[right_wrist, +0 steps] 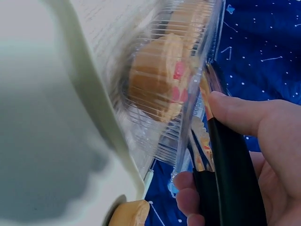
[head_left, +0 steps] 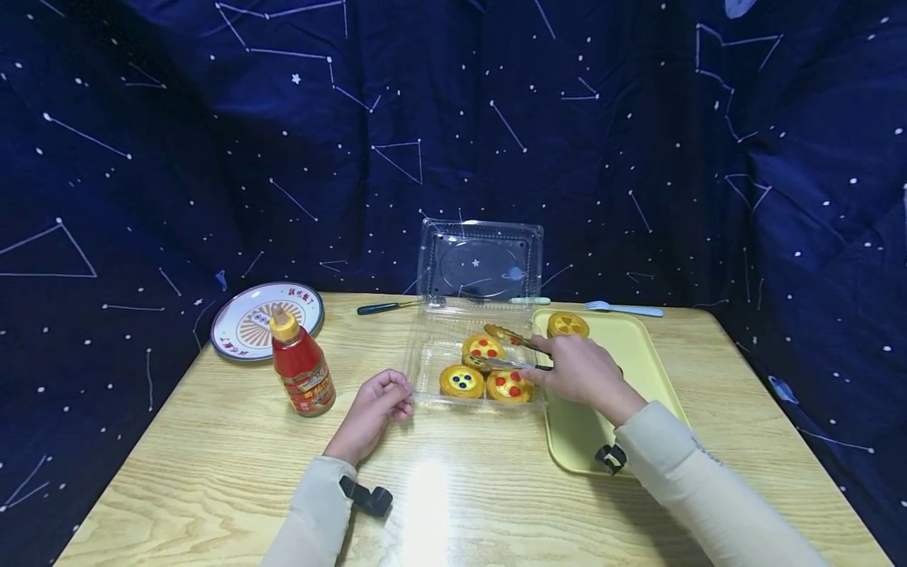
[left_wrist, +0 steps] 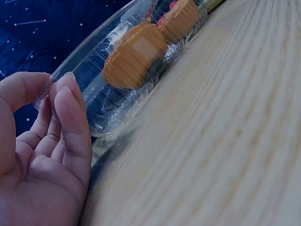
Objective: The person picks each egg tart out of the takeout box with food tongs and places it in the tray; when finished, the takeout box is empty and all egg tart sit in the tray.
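My left hand [head_left: 375, 409] pinches the near left corner of a clear plastic box [left_wrist: 96, 101], its hinged lid [head_left: 482, 260] standing up behind. In my right hand [head_left: 584, 370] is a pair of tongs [right_wrist: 230, 174] with black handles. The tongs' arms are spread over the box, on either side of a red-dotted tart [head_left: 483, 345]; whether they touch it I cannot tell. Nearer the front of the box sit a blue-dotted tart [head_left: 462, 382] and another red-dotted tart [head_left: 512, 387]. A brown-patterned tart [head_left: 568, 324] lies on the yellow tray [head_left: 641, 354].
Left of the box stands a red sauce bottle [head_left: 305, 374] with a yellow cap, in front of a patterned plate [head_left: 244, 315]. Along the back edge lie a dark-handled utensil [head_left: 379, 308], a pale green handle [head_left: 530, 300] and a light blue fork [head_left: 623, 309].
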Tool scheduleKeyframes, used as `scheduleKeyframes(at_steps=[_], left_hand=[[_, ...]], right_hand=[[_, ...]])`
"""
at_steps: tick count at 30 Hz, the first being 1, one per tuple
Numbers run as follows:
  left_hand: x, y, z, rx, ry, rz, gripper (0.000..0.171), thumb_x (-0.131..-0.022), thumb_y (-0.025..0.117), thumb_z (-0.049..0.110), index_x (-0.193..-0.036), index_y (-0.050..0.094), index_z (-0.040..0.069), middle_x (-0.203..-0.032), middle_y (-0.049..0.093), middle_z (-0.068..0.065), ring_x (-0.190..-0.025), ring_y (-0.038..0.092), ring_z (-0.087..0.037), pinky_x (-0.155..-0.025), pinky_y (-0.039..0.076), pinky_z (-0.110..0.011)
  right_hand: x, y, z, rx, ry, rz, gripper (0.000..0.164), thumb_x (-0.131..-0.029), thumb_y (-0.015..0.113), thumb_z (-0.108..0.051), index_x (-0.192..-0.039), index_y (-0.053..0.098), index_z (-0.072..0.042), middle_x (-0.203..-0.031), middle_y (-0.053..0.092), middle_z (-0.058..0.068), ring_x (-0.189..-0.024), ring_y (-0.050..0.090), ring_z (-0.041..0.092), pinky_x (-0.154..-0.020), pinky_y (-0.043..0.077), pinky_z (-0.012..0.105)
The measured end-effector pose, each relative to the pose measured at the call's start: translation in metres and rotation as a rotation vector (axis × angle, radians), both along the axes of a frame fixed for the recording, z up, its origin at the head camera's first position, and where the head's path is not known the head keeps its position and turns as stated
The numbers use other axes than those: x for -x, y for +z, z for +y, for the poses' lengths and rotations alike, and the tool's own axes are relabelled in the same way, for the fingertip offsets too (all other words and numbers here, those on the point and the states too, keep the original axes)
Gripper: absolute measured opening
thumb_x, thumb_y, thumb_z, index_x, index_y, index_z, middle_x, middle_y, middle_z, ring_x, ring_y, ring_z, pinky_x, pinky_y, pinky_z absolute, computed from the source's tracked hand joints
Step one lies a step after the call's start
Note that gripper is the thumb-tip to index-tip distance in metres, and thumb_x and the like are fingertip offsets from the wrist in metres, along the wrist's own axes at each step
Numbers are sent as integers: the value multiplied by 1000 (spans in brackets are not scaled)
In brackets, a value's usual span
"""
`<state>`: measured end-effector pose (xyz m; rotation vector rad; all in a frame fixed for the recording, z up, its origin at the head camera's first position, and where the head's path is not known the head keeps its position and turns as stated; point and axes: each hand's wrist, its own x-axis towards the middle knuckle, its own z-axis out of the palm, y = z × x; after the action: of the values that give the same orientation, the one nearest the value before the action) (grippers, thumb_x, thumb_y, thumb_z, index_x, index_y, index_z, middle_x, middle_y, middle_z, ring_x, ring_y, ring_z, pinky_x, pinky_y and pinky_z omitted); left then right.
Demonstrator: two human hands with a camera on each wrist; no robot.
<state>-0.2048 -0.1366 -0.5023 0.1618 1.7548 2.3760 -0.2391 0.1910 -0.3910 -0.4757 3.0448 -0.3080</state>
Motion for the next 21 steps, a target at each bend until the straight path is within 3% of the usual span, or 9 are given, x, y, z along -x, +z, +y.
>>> scheduleKeyframes(at_steps=[14, 21], left_hand=[[0, -2, 1, -4, 4, 1, 6, -95, 58, 3, -98, 53, 2, -82, 61, -11, -69, 60, -14, -61, 52, -22], [0, -1, 1, 6, 3, 12, 6, -95, 58, 2, -99, 53, 1, -81, 61, -10, -69, 60, -13, -61, 51, -22]], right_hand=[[4, -4, -3, -26, 46, 19, 65, -85, 72, -53, -134, 62, -12, -122, 64, 20, -74, 57, 24, -48, 41, 36], [3, -1, -4, -51, 63, 34, 60, -86, 72, -51, -132, 64, -13, -118, 67, 18, -85, 64, 30, -56, 50, 46]])
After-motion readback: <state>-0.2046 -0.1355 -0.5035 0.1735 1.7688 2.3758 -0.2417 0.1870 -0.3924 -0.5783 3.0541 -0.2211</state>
